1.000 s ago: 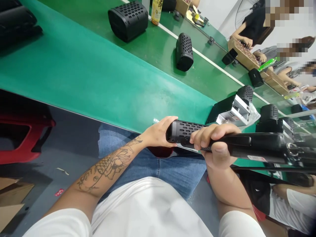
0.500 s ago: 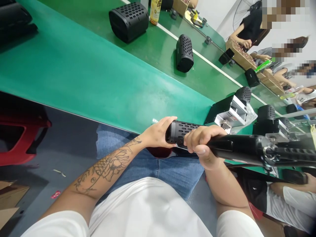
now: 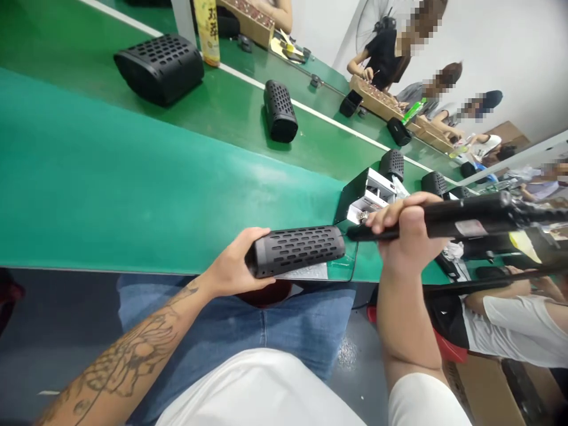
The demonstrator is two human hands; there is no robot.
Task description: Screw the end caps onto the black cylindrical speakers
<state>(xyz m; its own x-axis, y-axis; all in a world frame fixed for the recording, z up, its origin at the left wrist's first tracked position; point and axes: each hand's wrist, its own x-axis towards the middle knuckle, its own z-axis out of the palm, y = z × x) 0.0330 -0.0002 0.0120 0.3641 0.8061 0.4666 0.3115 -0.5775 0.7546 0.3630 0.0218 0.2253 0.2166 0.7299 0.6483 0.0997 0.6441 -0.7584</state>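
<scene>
My left hand (image 3: 237,266) is wrapped around the left end of a black speaker housing (image 3: 304,249) with rows of slots. The housing lies sideways at the bench's near edge, above my lap. In my right hand (image 3: 410,231) is a black electric screwdriver (image 3: 473,218), held nearly level with its nose pointing left. That nose is close to the housing's right end; whether they touch I cannot tell. Behind the screwdriver stands a black-and-silver box-shaped device (image 3: 366,195), perhaps a screw feeder, partly covered by my right hand.
Other black slotted housings (image 3: 280,112) (image 3: 162,68) stand along the green bench (image 3: 133,195). A yellow bottle (image 3: 206,32) is near a post at the back. Across the bench, people work beside cardboard trays (image 3: 377,97). Another person in white sits close on my right.
The view has turned, so the bench things appear further left. My right hand and the screwdriver have drawn rightward off the housing, uncovering its slotted face. My left hand keeps its hold.
</scene>
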